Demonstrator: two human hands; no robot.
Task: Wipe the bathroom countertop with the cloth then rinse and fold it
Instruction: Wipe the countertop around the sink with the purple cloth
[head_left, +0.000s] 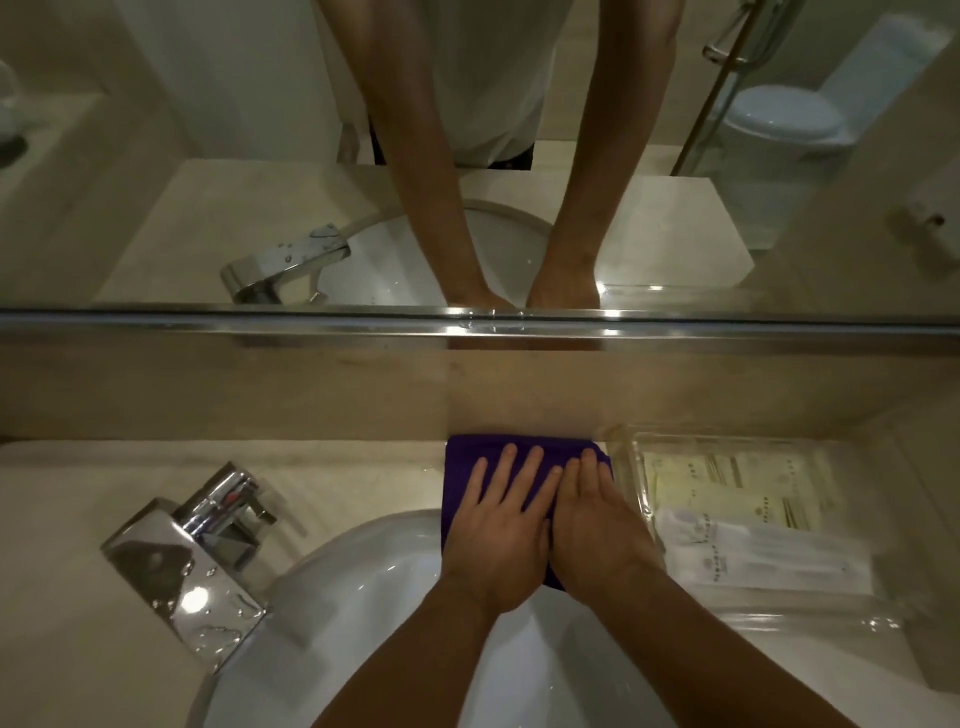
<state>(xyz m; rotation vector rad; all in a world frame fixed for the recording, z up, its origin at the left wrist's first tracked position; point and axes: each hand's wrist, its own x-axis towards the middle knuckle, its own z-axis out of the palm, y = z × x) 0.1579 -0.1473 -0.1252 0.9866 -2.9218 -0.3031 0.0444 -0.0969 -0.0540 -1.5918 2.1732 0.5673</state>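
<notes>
A folded purple cloth (467, 460) lies flat on the beige countertop (363, 473) behind the white sink basin (363, 577), up against the back wall. My left hand (501, 525) presses flat on the cloth with its fingers spread. Beside it, touching it, my right hand (597, 525) lies palm down on the cloth's right part, fingers together. Most of the cloth is hidden under both hands; its near edge hangs over the basin rim.
A chrome faucet (192, 561) with water drops stands left of the basin. A clear tray (628, 467) with wrapped toiletry packets sits right of the cloth. A mirror with a metal ledge (260, 319) runs above the backsplash.
</notes>
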